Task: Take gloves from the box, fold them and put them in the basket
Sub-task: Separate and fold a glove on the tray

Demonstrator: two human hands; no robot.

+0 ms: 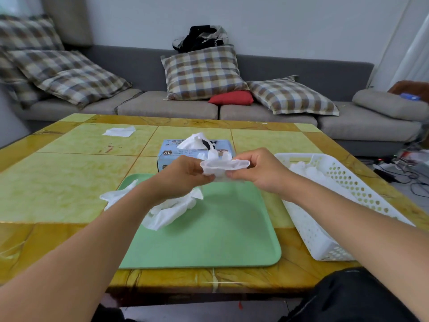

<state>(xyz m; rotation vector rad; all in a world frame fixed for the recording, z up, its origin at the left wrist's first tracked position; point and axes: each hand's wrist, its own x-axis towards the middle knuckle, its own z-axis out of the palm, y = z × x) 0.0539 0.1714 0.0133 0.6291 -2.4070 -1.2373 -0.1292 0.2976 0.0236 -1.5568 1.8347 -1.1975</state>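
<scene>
Glove (222, 167) half-folded, pinched by left hand (183, 174) and right hand (257, 170); basket (325, 205) partly filled, box (195, 151) still stocked.

Both forearms are bare, with no sleeves showing; dark black trousers (352, 298) cover the lap at near right.

Soft, even daylight fills the room, brightest at the curtain (415, 43) on the right edge. The glossy counter (69, 173) carries pale sheen and faint reflections near its front edge. Shadows are weak and diffuse. Wide-angle distortion bends the sofa (301, 73) and stretches the forearms. Detail looks slightly soft throughout.
</scene>
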